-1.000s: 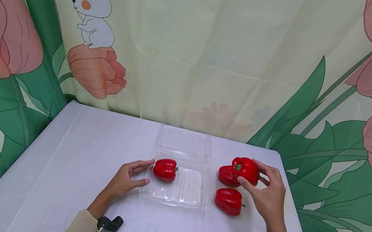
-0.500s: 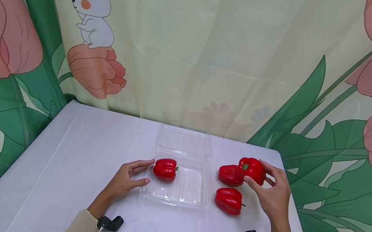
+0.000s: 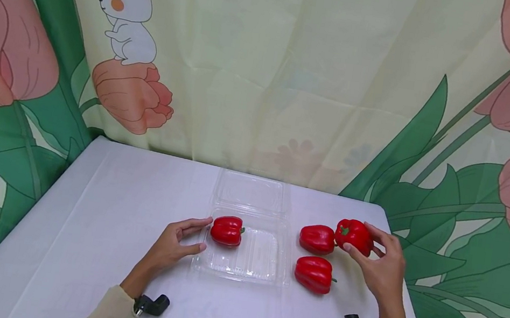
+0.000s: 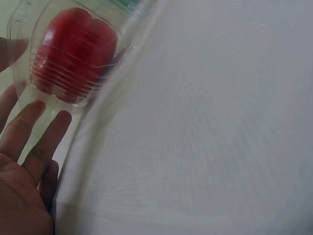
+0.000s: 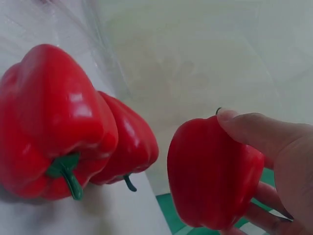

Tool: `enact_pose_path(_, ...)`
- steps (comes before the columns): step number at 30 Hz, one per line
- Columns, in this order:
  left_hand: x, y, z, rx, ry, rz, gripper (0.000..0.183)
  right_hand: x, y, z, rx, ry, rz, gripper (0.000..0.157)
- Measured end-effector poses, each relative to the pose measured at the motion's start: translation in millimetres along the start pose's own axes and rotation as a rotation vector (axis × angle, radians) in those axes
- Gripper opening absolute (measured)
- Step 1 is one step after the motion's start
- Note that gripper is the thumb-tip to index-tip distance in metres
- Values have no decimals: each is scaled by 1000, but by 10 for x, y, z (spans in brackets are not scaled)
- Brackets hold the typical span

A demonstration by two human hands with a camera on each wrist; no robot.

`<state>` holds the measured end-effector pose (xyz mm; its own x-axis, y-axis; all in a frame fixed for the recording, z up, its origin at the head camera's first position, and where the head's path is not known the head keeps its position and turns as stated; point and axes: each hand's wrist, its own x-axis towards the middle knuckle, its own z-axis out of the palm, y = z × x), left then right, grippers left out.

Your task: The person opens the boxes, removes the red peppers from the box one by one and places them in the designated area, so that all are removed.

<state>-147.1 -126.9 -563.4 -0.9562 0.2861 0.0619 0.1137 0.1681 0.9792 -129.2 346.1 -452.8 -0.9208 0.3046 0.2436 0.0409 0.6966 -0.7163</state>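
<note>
A red bell pepper (image 3: 354,235) is pinched between the thumb and fingers of my right hand (image 3: 385,267), at the right side of the table; its green stem faces left in the head view. Two more red bell peppers lie just left of it, a rear one (image 3: 316,239) and a front one (image 5: 56,117). My left hand (image 3: 171,244) has its fingers spread at the left rim of a clear plastic clamshell box (image 3: 263,258), fingertips right at the wall. Inside the box, on its left side, rests another red bell pepper (image 4: 73,54).
The box's hinged lid (image 3: 250,192) lies folded back toward the rear edge of the white table (image 3: 134,180). Behind the table hangs a curtain (image 3: 267,74) printed with tulips and a rabbit. The table's right edge runs close beside my right hand.
My right hand has carried its bell pepper to the right, from in front of the rear pepper to beside it. The left hand and the box have stayed in place.
</note>
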Motion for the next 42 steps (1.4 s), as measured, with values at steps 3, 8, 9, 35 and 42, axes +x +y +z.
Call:
enact_pose_path(3, 1, -2, -1, -2, -2, 2, 59, 21, 43, -13, -7, -4, 14, 79)
enact_pose_path(8, -3, 1, -5, 0, -2, -3, 60, 71, 131, -28, -12, -12, 45, 78)
enact_pose_path(9, -2, 1, -6, 0, -3, -3, 60, 84, 156, -28, -11, -14, 52, 78)
enact_pose_path(35, 8, -12, -11, 2, 1, -8, 59, 235, 580, 13, -52, -119, 163, 78)
enact_pose_path(42, 9, -11, -2, -11, 4, -13, 59, 264, 688, 51, -70, -144, 152, 78)
